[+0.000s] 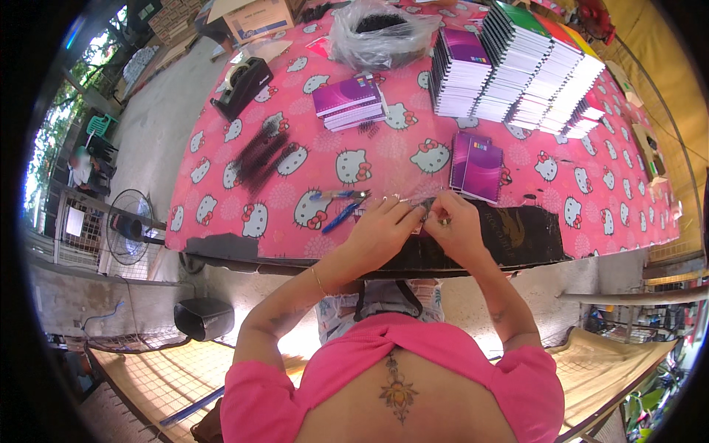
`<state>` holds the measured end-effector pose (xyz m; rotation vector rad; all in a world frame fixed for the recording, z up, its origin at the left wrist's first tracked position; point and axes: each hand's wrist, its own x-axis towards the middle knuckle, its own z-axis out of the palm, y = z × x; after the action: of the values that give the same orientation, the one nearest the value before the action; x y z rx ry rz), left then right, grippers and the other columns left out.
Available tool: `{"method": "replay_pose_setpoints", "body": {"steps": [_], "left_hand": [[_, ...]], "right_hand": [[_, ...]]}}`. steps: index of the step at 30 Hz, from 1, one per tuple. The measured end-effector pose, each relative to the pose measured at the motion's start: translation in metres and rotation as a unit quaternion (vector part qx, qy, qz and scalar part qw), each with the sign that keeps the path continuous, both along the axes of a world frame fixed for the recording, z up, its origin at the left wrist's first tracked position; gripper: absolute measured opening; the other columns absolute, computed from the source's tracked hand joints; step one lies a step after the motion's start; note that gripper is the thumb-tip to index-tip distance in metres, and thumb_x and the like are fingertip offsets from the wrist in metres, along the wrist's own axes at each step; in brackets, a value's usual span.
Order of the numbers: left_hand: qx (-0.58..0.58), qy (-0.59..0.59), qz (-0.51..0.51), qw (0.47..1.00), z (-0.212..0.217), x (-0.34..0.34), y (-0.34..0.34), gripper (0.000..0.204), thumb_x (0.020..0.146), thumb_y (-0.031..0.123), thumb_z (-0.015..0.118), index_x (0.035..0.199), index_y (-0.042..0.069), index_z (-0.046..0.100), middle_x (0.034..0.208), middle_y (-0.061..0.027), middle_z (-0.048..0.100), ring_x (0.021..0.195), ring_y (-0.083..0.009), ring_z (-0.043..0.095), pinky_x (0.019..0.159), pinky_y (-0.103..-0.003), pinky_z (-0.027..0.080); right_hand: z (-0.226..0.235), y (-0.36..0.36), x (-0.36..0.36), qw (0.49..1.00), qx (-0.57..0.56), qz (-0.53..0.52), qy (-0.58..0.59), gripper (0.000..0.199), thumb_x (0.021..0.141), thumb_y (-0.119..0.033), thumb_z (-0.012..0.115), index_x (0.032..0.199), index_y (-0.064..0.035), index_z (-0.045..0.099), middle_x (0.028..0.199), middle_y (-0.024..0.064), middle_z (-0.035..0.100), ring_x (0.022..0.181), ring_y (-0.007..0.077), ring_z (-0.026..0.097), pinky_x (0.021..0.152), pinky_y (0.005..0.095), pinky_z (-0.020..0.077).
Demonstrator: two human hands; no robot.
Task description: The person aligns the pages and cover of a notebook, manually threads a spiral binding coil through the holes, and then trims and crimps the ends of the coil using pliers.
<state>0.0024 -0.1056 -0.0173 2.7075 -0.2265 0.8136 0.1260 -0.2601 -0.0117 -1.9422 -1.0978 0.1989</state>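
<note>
Both my hands meet at the near edge of a table covered by a pink cloth with a cartoon cat print [221, 177]. My left hand [388, 223] and my right hand [454, 225] pinch a small dark piece [426, 209] between their fingertips; it is too small to tell what it is. Just left of my left hand lie blue-handled pliers [341, 195] and another blue-handled tool [338, 218]. Two purple notebooks [478, 170] lie just beyond my right hand.
A heap of black spiral coils [262, 155] lies left of middle. Farther back are a small stack of purple notebooks [347, 100], tall stacks of spiral notebooks [528, 74], a clear plastic bag [380, 37] and a black tape dispenser [240, 85]. A floor fan [129, 225] stands left of the table.
</note>
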Motion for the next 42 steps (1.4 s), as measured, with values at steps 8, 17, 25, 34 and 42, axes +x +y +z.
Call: {"method": "replay_pose_setpoints", "body": {"steps": [8, 17, 25, 34, 42], "left_hand": [[-0.165, 0.001, 0.004, 0.986, 0.016, -0.005, 0.032, 0.039, 0.084, 0.016, 0.072, 0.119, 0.003, 0.059, 0.112, -0.0167, 0.062, 0.108, -0.0360, 0.058, 0.090, -0.046, 0.047], [0.006, 0.193, 0.163, 0.968, -0.013, -0.052, 0.083, 0.046, 0.095, 0.027, 0.063, 0.134, 0.004, 0.055, 0.123, -0.0185, 0.062, 0.109, -0.0325, 0.062, 0.088, -0.041, 0.052], [-0.735, 0.392, 0.023, 0.553, -0.009, -0.002, 0.080, 0.036, 0.101, 0.029, 0.053, 0.115, -0.002, 0.062, 0.101, -0.0135, 0.070, 0.084, -0.0244, 0.072, 0.075, -0.034, 0.059], [-0.731, 0.422, 0.042, 0.534, -0.004, 0.006, 0.084, 0.035, 0.102, 0.028, 0.051, 0.116, -0.003, 0.061, 0.103, -0.0151, 0.071, 0.084, -0.0275, 0.073, 0.069, -0.038, 0.060], [-0.718, 0.431, 0.046, 0.544, -0.006, 0.008, 0.085, 0.035, 0.104, 0.027, 0.050, 0.121, -0.002, 0.057, 0.102, -0.0151, 0.070, 0.085, -0.0246, 0.072, 0.070, -0.037, 0.060]], "right_hand": [[-0.011, -0.015, -0.007, 0.990, 0.102, 0.043, 0.088, 0.033, 0.081, 0.000, 0.070, 0.114, -0.0021, 0.067, 0.108, 0.0135, 0.071, 0.092, 0.0255, 0.068, 0.080, 0.0319, 0.0526], [-0.056, -0.021, -0.022, 0.978, -0.005, 0.019, -0.206, 0.045, 0.071, -0.001, 0.072, 0.116, -0.0071, 0.069, 0.121, 0.0074, 0.066, 0.117, 0.0295, 0.060, 0.098, 0.0420, 0.0496], [-0.057, -0.022, -0.023, 0.979, -0.013, 0.015, -0.204, 0.044, 0.073, -0.002, 0.071, 0.117, -0.0069, 0.069, 0.121, 0.0077, 0.066, 0.118, 0.0291, 0.059, 0.099, 0.0422, 0.0477], [-0.054, -0.022, -0.022, 0.980, -0.014, 0.014, -0.196, 0.044, 0.073, -0.003, 0.071, 0.117, -0.0067, 0.069, 0.121, 0.0075, 0.066, 0.118, 0.0282, 0.059, 0.099, 0.0419, 0.0467], [-0.053, -0.022, -0.022, 0.981, -0.014, 0.014, -0.191, 0.044, 0.073, -0.002, 0.071, 0.117, -0.0063, 0.069, 0.121, 0.0074, 0.066, 0.118, 0.0282, 0.059, 0.099, 0.0418, 0.0465]]}}
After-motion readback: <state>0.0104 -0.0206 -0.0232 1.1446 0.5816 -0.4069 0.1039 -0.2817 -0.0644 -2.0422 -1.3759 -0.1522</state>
